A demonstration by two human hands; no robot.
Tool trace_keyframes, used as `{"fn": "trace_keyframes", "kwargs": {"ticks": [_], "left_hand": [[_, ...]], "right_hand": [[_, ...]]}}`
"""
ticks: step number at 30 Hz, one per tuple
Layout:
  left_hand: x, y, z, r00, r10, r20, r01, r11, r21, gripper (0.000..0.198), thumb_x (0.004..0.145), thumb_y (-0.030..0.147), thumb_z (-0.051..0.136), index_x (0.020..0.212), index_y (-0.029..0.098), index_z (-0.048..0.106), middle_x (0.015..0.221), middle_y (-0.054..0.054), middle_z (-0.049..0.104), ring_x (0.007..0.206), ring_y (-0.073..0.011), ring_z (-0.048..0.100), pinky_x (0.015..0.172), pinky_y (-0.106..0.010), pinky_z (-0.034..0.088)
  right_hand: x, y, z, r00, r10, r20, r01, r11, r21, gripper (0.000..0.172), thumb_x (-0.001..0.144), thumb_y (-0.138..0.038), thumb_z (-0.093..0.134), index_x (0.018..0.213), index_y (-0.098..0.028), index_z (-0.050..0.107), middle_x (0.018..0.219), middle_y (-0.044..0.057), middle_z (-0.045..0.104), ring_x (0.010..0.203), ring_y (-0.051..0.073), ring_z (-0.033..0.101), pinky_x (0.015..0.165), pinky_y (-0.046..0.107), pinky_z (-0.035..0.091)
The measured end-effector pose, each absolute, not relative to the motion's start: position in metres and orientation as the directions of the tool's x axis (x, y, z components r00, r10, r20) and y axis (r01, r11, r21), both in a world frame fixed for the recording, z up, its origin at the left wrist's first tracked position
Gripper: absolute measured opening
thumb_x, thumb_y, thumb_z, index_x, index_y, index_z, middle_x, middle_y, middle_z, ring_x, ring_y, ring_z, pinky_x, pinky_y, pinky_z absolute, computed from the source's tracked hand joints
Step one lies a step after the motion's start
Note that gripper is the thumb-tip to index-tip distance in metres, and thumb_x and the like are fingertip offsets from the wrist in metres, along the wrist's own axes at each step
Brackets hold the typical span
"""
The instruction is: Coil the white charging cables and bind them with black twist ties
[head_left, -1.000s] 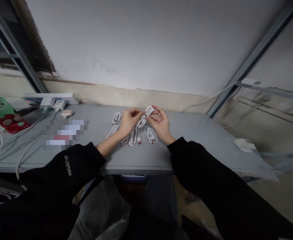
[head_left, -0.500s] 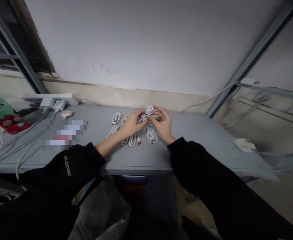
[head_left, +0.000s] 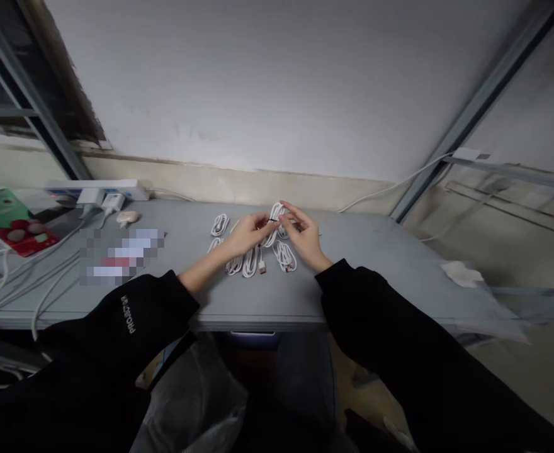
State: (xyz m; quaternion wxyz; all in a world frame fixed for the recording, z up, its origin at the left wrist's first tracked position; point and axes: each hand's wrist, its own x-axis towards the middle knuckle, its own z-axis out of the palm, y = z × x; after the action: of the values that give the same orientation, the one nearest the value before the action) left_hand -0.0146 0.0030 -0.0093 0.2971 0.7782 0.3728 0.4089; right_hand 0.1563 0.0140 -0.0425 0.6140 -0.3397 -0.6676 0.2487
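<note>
White cable coil (head_left: 273, 226) held over a grey table (head_left: 371, 270), pinched between both hands at a thin dark tie near its top; whether it touches the surface, I can't tell. Left hand (head_left: 247, 234): palm down, fingers curled and closed on the coil. Right hand (head_left: 306, 238): thumb and forefinger closed on the same spot, other fingers loosely spread. Several more coils (head_left: 285, 257) lie in a loose group just under the hands, one with a red-and-white plug (head_left: 262, 268) showing. Black sleeves (head_left: 116, 321) run back over the near table edge, the left one with small white lettering. Toward the left end: a power strip (head_left: 95, 190) with a charger (head_left: 113, 202) plugged in, a small pink object (head_left: 126, 218), a blurred patch (head_left: 121, 256), a green-and-red box (head_left: 10, 223) and loose white cords (head_left: 12, 283). Crumpled tissue (head_left: 461, 274) sits near the right end.
</note>
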Motion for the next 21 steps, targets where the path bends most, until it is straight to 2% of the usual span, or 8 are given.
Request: {"fn": "trace_keyframes", "kwargs": {"ticks": [6, 8, 12, 15, 17, 21], "left_hand": [[-0.017, 0.007, -0.013, 0.409, 0.809, 0.423, 0.335, -0.564, 0.755, 0.034, 0.091, 0.046, 0.057, 0.071, 0.019, 0.051, 0.064, 0.003, 0.044, 0.061, -0.0124, 0.040, 0.060, -0.030, 0.029], [-0.017, 0.009, -0.014, 0.429, 0.804, 0.412, 0.328, -0.564, 0.758, 0.032, 0.092, 0.045, 0.055, 0.073, 0.019, 0.052, 0.066, 0.003, 0.044, 0.062, -0.0128, 0.042, 0.061, -0.030, 0.031], [-0.016, 0.013, -0.014, 0.462, 0.781, 0.420, 0.290, -0.581, 0.761, 0.026, 0.095, 0.040, 0.051, 0.086, 0.017, 0.059, 0.078, 0.000, 0.057, 0.074, -0.0153, 0.052, 0.073, -0.031, 0.041], [-0.016, 0.013, -0.014, 0.474, 0.773, 0.422, 0.316, -0.597, 0.738, 0.025, 0.096, 0.038, 0.050, 0.091, 0.017, 0.062, 0.085, -0.002, 0.063, 0.081, -0.0174, 0.056, 0.078, -0.032, 0.043], [-0.017, 0.013, -0.014, 0.474, 0.780, 0.408, 0.355, -0.593, 0.722, 0.025, 0.096, 0.037, 0.049, 0.089, 0.017, 0.061, 0.082, -0.003, 0.062, 0.078, -0.0174, 0.055, 0.077, -0.033, 0.044], [-0.018, 0.013, -0.012, 0.466, 0.802, 0.375, 0.399, -0.569, 0.719, 0.028, 0.096, 0.039, 0.049, 0.085, 0.016, 0.061, 0.076, -0.001, 0.058, 0.070, -0.0152, 0.051, 0.069, -0.031, 0.041]], "right_hand": [[0.156, 0.016, -0.041, -0.025, 0.803, 0.596, 0.092, 0.595, -0.798, 0.039, 0.083, -0.043, 0.073, 0.118, -0.028, 0.074, 0.105, 0.005, 0.074, 0.100, 0.023, 0.066, 0.078, 0.037, 0.059], [0.156, 0.017, -0.040, -0.037, 0.833, 0.552, 0.026, 0.553, -0.833, 0.045, 0.081, -0.043, 0.075, 0.122, -0.028, 0.072, 0.108, 0.006, 0.074, 0.099, 0.023, 0.066, 0.078, 0.039, 0.060], [0.156, 0.022, -0.042, -0.041, 0.885, 0.464, -0.101, 0.458, -0.883, 0.063, 0.076, -0.041, 0.081, 0.134, -0.027, 0.063, 0.105, 0.005, 0.075, 0.098, 0.023, 0.070, 0.086, 0.043, 0.061], [0.156, 0.025, -0.043, -0.049, 0.909, 0.414, -0.134, 0.405, -0.905, 0.054, 0.071, -0.041, 0.084, 0.120, -0.023, 0.069, 0.098, 0.005, 0.077, 0.099, 0.024, 0.072, 0.094, 0.045, 0.058], [0.156, 0.025, -0.043, -0.040, 0.916, 0.400, -0.150, 0.390, -0.908, 0.048, 0.068, -0.041, 0.086, 0.110, -0.022, 0.071, 0.094, 0.004, 0.078, 0.097, 0.023, 0.072, 0.097, 0.045, 0.056], [0.155, 0.022, -0.040, 0.003, 0.913, 0.407, -0.151, 0.403, -0.903, 0.049, 0.063, -0.043, 0.088, 0.103, -0.023, 0.068, 0.086, 0.002, 0.078, 0.088, 0.022, 0.073, 0.095, 0.045, 0.056]]}}
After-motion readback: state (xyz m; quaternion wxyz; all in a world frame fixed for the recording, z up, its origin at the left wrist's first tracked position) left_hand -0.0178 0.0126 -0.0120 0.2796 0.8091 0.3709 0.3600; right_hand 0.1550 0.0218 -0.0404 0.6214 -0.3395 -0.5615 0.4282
